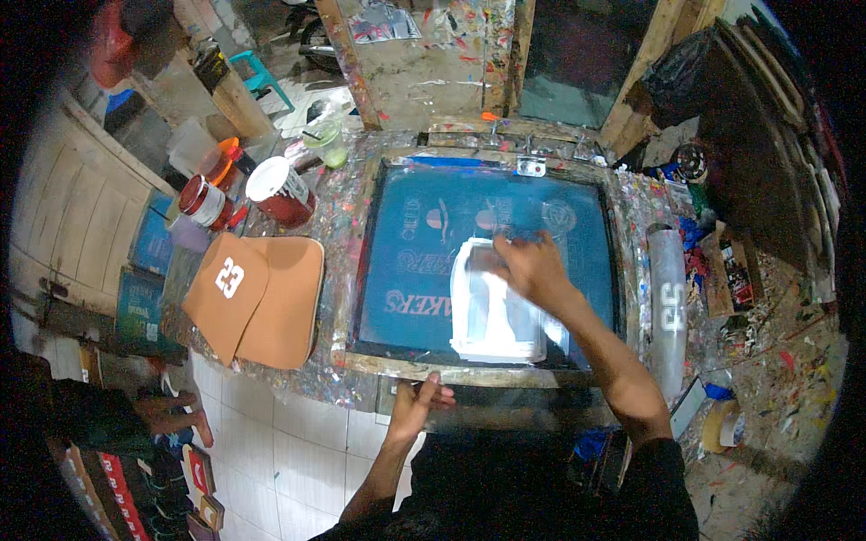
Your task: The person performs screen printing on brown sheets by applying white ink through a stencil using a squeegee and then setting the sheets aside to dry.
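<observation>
A silk-screen printing screen [577,316] with blue mesh and a wooden frame lies on the workbench in front of me. Pale designs and lettering show through its mesh. A patch of wet white ink [462,311] covers its middle. My right hand [534,270] is over the far end of this patch, fingers closed and bent down. Blur and the hand hide what they hold. At the front edge of the wooden frame [370,361], my left hand [418,404] grips with the thumb up against the wood and fingers curled below.
Tan printed panels [290,302] lie left of the screen. Behind them stand a white-lidded ink tub [281,194], a red jar [206,200] and a green cup [327,144]. A grey roll [667,311] lies at right. Another person's hand [185,419] shows at lower left.
</observation>
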Demonstrator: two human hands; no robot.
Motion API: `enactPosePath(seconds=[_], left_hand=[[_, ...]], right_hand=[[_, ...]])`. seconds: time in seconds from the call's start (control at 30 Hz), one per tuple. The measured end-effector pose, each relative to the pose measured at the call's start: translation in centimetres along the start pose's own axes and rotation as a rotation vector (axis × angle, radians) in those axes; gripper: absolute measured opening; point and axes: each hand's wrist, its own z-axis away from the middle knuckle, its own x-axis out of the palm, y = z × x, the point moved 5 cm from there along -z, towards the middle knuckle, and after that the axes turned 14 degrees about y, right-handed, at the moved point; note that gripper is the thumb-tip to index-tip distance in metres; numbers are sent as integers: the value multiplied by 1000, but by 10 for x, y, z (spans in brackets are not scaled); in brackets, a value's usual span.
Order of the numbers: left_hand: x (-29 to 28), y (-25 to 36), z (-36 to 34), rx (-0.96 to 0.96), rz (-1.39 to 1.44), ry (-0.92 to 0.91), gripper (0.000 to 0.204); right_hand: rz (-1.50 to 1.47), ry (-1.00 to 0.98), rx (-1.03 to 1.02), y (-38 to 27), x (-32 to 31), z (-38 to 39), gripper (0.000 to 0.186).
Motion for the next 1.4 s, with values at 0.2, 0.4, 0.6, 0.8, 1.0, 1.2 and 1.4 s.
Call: enactPosePath(seconds=[0.2, 0.4, 0.6, 0.8, 1.0, 1.2, 1.4], left_hand=[[-4, 4, 9, -96, -14, 45, 41], [-3, -1, 2, -68, 42, 12, 37], [-3, 8, 8, -85, -15, 59, 37], [-7, -8, 2, -52, -30, 23, 38], [-8, -11, -2, 65, 73, 76, 36], [1, 29, 20, 179, 128, 38, 25], [0, 61, 43, 366, 158, 13, 26]], right_hand=[[128, 50, -39, -49, 5, 77, 26], [-121, -408, -3, -38, 4, 67, 36], [152, 86, -10, 8, 13, -13, 31], [56, -61, 35, -55, -2, 75, 27], [-59, -114, 75, -86, -27, 106, 29], [124, 331, 189, -101, -69, 110, 48], [140, 556, 115, -109, -100, 99, 53]])
